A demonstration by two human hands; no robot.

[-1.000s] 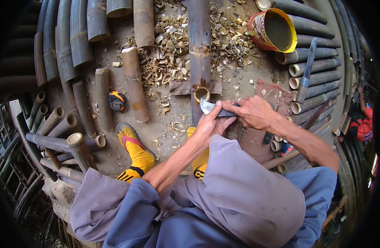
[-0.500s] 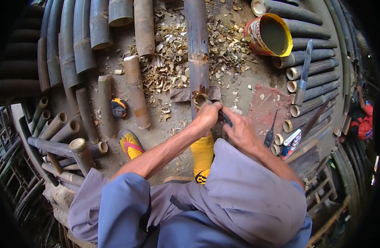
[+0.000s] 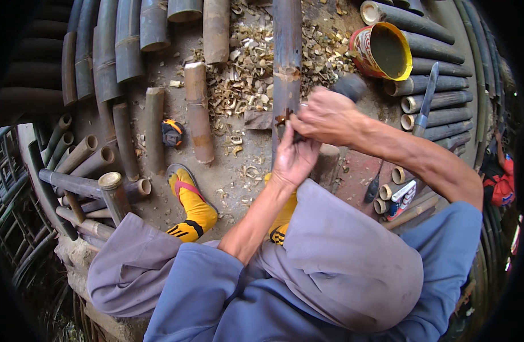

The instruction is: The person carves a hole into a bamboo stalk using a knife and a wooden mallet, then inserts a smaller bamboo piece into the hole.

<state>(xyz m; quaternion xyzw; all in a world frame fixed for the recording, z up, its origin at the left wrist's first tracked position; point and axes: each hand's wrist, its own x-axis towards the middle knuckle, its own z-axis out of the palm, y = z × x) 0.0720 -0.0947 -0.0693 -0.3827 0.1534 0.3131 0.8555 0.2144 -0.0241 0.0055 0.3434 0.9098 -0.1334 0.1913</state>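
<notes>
A long dark bamboo pole [image 3: 287, 45] runs toward me, its near end between my legs, with scraped patches close to my hands. My right hand [image 3: 330, 117] is closed round a tool with a black handle [image 3: 350, 87], which is blurred and sticks out to the right; its working end is hidden. Just below, my left hand [image 3: 293, 159] meets it at the pole's near end, palm turned up and thumb against the pole. The left fingers curl out of sight behind the right hand.
Bamboo chips [image 3: 253, 74] litter the ground around the pole. A yellow-rimmed tin [image 3: 390, 51] of dark liquid stands right, beside a knife [image 3: 427, 100] lying on stacked bamboo. An orange-black tape measure [image 3: 172, 133] lies left, near cut bamboo pieces [image 3: 199, 114] and my sandalled foot [image 3: 187, 188].
My right hand has swung up and across the pole end, its elbow raised, turning the black handle up to the right. My left palm has rolled upward. The view has shifted slightly.
</notes>
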